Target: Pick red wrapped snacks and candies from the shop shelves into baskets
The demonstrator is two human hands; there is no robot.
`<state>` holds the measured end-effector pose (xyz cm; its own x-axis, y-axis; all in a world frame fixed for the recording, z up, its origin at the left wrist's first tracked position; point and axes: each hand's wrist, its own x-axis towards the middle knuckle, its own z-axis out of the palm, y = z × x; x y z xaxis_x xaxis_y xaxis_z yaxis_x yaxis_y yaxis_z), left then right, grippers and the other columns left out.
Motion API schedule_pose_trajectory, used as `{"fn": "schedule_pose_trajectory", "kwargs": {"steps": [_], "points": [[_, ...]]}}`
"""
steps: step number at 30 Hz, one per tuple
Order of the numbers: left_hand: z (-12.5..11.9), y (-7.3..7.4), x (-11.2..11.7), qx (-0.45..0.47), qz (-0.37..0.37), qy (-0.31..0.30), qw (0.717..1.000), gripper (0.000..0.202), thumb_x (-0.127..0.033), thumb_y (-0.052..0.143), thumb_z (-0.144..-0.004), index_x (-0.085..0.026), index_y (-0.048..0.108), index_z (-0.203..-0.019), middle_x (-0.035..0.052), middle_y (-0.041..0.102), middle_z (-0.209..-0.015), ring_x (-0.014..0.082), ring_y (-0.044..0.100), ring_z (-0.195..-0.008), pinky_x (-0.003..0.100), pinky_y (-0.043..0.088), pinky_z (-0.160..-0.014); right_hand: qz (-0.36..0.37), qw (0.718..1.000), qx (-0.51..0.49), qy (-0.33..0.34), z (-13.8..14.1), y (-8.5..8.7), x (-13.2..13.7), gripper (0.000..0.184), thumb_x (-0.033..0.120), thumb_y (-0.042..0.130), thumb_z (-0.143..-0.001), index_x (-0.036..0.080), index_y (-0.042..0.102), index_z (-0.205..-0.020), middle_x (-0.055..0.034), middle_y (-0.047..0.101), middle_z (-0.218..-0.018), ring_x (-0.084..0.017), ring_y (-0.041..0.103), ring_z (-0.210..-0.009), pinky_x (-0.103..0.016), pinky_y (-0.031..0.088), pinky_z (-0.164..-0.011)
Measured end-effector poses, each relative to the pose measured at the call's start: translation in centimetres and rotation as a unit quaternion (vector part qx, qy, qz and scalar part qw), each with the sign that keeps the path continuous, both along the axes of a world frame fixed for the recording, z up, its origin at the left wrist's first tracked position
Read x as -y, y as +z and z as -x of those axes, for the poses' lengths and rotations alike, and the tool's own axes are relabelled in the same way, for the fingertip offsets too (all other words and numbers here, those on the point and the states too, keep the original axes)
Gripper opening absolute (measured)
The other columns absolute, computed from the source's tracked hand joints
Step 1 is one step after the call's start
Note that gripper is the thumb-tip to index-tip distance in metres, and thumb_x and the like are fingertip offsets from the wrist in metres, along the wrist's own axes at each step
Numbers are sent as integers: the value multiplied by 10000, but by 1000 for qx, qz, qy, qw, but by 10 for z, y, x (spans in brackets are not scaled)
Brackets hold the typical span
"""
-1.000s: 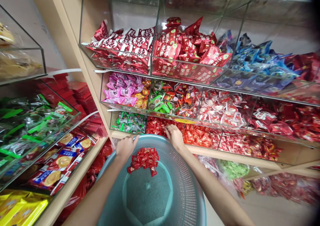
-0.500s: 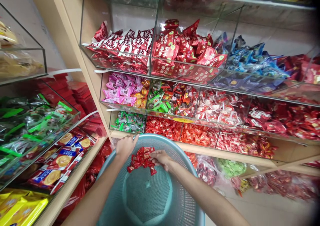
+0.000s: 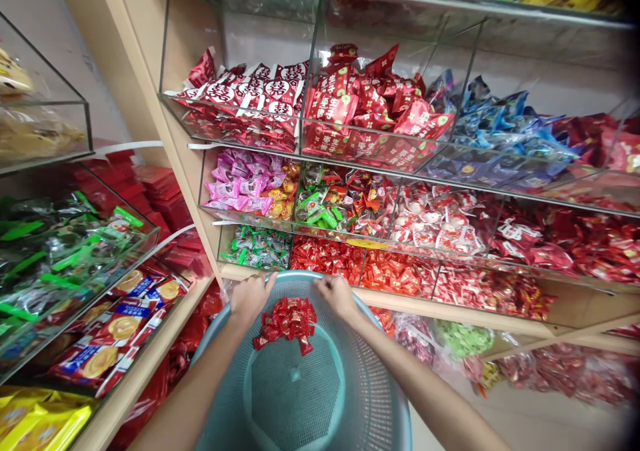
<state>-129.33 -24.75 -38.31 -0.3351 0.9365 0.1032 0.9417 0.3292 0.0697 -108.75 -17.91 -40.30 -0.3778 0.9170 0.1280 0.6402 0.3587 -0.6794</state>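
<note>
A large teal plastic basket (image 3: 367, 371) with mesh sides stands in front of me. My left hand (image 3: 250, 299) is closed around its far rim, left of centre. On the same rim, further right, my right hand (image 3: 336, 296) rests with curled fingers; the fingertips are partly hidden. A small heap of red-wrapped candies (image 3: 289, 321) lies inside against the far wall of the basket, between my two hands. Just behind the rim is a shelf bin of similar small red candies (image 3: 327, 256).
Clear-fronted bins on the wooden shelves hold purple candies (image 3: 240, 178), red packets (image 3: 333, 104) and blue packets (image 3: 505, 118). At left, another shelf carries green-and-clear packets (image 3: 70, 251) and blue-and-red biscuit packs (image 3: 125, 321). Bagged sweets (image 3: 555, 364) lie low at right.
My right hand has moved up from the red candies to the basket's far rim, leaving the heap uncovered. The left hand stays on the rim.
</note>
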Motion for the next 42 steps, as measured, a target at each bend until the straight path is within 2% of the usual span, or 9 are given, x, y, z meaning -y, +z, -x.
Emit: {"fn": "schedule_pose_trajectory", "kwargs": {"steps": [2, 4, 9, 19, 25, 29, 33, 37, 42], "points": [[0, 0, 0, 0, -1, -1, 1000, 652, -545, 121, -835, -143, 620, -956, 144, 670, -809, 264, 622, -775, 356, 413, -702, -54, 996, 71, 0, -14, 17, -20, 343, 390, 356, -860, 173, 581, -720, -35, 595, -659, -133, 504, -578, -237, 344, -558], [-1, 1, 0, 1, -2, 5, 1000, 652, -539, 121, -839, -135, 620, -955, 140, 670, -819, 258, 621, -780, 349, 413, -716, -115, 975, 188, 6, -25, 28, -37, 214, 310, 426, -841, 175, 592, -858, -81, 614, -848, -172, 530, -771, -256, 357, -657], [-1, -1, -1, -7, -8, 4, 1000, 646, -536, 114, -843, -148, 621, -940, 134, 672, -797, 249, 625, -769, 346, 415, -726, -185, 903, 384, 58, -31, 27, -58, 213, 223, 533, -772, 149, 604, -959, -167, 563, -1016, -270, 422, -1007, -380, 291, -819], [3, -6, -1, -19, -19, -5, 1000, 645, -544, 111, -838, -155, 621, -909, 132, 672, -775, 262, 628, -725, 365, 408, -702, -164, 904, 389, 62, -30, 20, -64, 208, 270, 579, -741, 152, 616, -908, -138, 578, -989, -263, 451, -973, -360, 302, -778], [1, -5, -2, -13, -18, 3, 1000, 669, -559, 121, -830, -138, 636, -895, 143, 672, -767, 269, 623, -749, 366, 401, -720, -148, 952, 260, 66, -27, 51, -53, 244, 360, 519, -789, 172, 578, -934, -78, 594, -960, -204, 487, -913, -289, 333, -726], [0, -4, -2, -10, -15, 4, 1000, 669, -562, 124, -829, -135, 632, -912, 144, 670, -771, 268, 622, -755, 362, 402, -714, -165, 955, 181, 165, -7, 61, -24, 256, 350, 479, -821, 158, 569, -964, -74, 591, -951, -176, 497, -895, -279, 354, -766], [0, -1, -1, -14, -19, -5, 1000, 667, -564, 128, -829, -136, 634, -897, 134, 671, -764, 260, 624, -745, 353, 405, -710, -140, 934, 211, 252, 17, 47, 6, 222, 325, 490, -821, 158, 568, -945, -69, 581, -946, -163, 524, -890, -261, 381, -766], [0, 0, 0, -12, -13, -8, 1000, 684, -570, 118, -828, -128, 633, -907, 142, 670, -765, 256, 625, -753, 338, 409, -692, -112, 914, 294, 257, 37, 28, 16, 200, 290, 508, -810, 176, 557, -967, -79, 564, -1002, -183, 538, -915, -275, 406, -752], [2, -1, 0, -15, -15, -11, 1000, 697, -576, 96, -825, -133, 629, -901, 144, 668, -767, 257, 626, -742, 341, 411, -671, -140, 902, 332, 237, 56, 13, 16, 207, 279, 503, -813, 182, 535, -993, -83, 557, -1011, -203, 539, -931, -295, 431, -746]]}}
